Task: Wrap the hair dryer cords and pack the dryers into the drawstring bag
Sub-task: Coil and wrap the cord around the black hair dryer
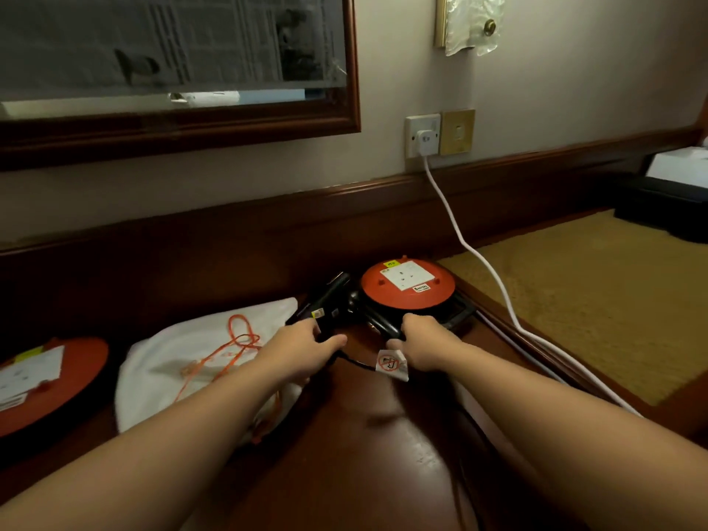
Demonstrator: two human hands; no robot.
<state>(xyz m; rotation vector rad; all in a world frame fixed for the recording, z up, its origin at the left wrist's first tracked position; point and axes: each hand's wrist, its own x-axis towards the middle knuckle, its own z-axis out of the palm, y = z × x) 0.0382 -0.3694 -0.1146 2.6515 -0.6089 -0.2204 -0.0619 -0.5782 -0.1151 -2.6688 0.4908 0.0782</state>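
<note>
Gripping one black hair dryer (329, 300) two-handed.
Left hand (302, 346) clamped on body, right hand (417, 339) on handle (drawstring bag (184, 350) just left).

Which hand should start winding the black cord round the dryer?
Probably the right hand. It sits nearest the black cord and its warning tag, at the dryer's folded handle. The left hand already holds the hair dryer body, so it can steady it.
</note>
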